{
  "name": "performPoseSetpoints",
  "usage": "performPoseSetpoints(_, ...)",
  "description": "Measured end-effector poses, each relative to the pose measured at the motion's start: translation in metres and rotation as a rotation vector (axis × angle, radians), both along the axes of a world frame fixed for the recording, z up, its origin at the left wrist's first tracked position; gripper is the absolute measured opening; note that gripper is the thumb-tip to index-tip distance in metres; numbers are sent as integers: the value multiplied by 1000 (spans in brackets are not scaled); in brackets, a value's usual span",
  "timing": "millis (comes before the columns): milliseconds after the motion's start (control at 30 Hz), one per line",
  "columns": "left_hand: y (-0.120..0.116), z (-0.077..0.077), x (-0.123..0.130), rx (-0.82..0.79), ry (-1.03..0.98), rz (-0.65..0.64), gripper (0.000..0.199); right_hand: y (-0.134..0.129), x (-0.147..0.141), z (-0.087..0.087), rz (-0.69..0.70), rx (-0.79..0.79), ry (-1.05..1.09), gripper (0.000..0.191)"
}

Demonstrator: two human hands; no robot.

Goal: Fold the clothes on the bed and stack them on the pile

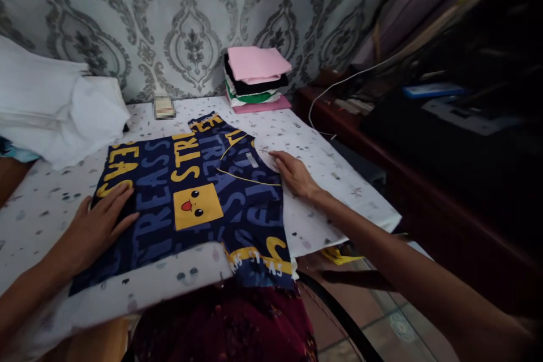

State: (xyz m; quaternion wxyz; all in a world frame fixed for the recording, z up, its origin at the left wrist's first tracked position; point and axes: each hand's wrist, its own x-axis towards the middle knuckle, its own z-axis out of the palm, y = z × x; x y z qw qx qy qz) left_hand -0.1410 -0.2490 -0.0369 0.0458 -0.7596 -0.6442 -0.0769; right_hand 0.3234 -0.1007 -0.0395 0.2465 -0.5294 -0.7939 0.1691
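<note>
The clothes in the pile [258, 65] are folded. Your blue shirt [198, 206], nearer you than the pile, lies spread out, not folded. Your left hand [106, 220] rests open on it; your right hand [294, 175], loosely open by its neck, grips nothing.

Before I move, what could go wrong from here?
The near sleeve of the shirt hangs past the table edge, so it may drag the shirt askew or catch on the lap. The left hand rests on the hem while the right hand is by the neckline; pulling with the right could stretch or crease the cloth. The folded stack behind looks uneven and might topple if knocked.
</note>
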Motion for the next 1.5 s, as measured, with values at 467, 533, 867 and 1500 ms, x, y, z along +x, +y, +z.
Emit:
performPoseSetpoints(467,60,28,190,-282,-152,-690,59,-29,12,5,-120,0,-108,17)
performPoseSetpoints(533,68,25,196,-267,-161,-724,59,-29,14,3,-121,22,-89,18)
performPoseSetpoints(867,112,1,170,-218,-135,-546,66,12,-63,5,258,198,-88,40)
performPoseSetpoints(1500,197,13,-47,-51,73,110,51,208,-146,30,-25,-28,-250,39)
